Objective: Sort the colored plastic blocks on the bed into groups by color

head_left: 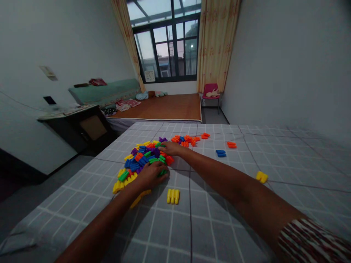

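Observation:
A heap of small plastic blocks point(139, 159) in yellow, blue, green, orange and purple lies on a grey checked tablecloth point(208, 219). My left hand point(152, 174) rests palm down on the near edge of the heap, fingers curled over a green block point(163, 172). My right hand point(170, 148) reaches across to the far right side of the heap, fingers lying on the blocks there. A joined yellow block point(173, 196) lies just in front of my left hand.
Loose blocks lie apart: an orange cluster point(186, 139), an orange pair point(231, 144), a blue pair point(221, 153) and a yellow piece point(261, 176). Beyond the table stand a dark cabinet point(82, 126), a bed with a wooden mat point(167, 106) and a pink chair point(210, 92).

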### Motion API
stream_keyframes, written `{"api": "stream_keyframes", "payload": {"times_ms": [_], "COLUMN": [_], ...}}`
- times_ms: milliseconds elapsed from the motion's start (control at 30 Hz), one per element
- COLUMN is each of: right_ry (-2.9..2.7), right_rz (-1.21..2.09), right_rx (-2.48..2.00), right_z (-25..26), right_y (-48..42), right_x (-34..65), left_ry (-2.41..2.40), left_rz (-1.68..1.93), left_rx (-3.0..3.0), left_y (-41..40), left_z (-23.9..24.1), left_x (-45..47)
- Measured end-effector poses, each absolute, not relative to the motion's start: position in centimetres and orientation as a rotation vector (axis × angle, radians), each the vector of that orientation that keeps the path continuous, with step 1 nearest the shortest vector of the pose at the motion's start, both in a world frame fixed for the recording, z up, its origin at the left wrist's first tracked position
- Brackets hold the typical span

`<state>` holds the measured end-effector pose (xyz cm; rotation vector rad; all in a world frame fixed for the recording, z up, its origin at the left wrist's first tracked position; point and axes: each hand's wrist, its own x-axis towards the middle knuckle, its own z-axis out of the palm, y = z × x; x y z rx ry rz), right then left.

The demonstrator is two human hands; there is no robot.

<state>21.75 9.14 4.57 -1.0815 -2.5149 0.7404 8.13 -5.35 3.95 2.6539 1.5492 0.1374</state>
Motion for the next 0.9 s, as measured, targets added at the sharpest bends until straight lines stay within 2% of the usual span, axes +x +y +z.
{"api": "stream_keyframes", "payload": {"times_ms": [133, 233, 300, 367, 500, 633, 800, 900], "right_ry": [-2.524, -2.476, -2.446, -2.481, -2.631, -2.575, -2.322, -2.380], "right_rz": [0.472, 0.172, 0.208, 0.313, 0.413, 0.605, 0.371, 0.358], "right_rx": [-1.075, -1.544, -1.865, -1.935, -1.590, -1.224, -1.746, -1.748], "right_z": [6.3, 5.7, 4.4, 2.9, 1.3, 2.6, 4.5, 3.7], "right_y": [11.3, 13.1, 13.4, 12.9, 11.1, 12.1, 16.5, 17.2], "right_x": [30.8, 42.1, 48.3, 51.5, 48.3, 41.5, 39.7, 37.8], "left_ry": [1.615, 1.630, 1.456, 1.210, 1.061, 1.426, 1.517, 1.370], "left_rz": [0.191, 0.241, 0.234, 0.184, 0.097, 0.129, 0.205, 0.216], "left_rx": [2.710, 2.748, 2.756, 2.738, 2.715, 2.795, 2.860, 2.903], "left_y": [-5.7, -7.5, -9.0, -10.2, -10.1, -8.1, -8.0, -8.3], "left_z": [4.5, 4.9, 5.0, 5.0, 4.4, 4.3, 4.0, 3.0], "left_x": [7.7, 8.6, 9.7, 10.9, 11.7, 10.2, 10.1, 11.8]}}
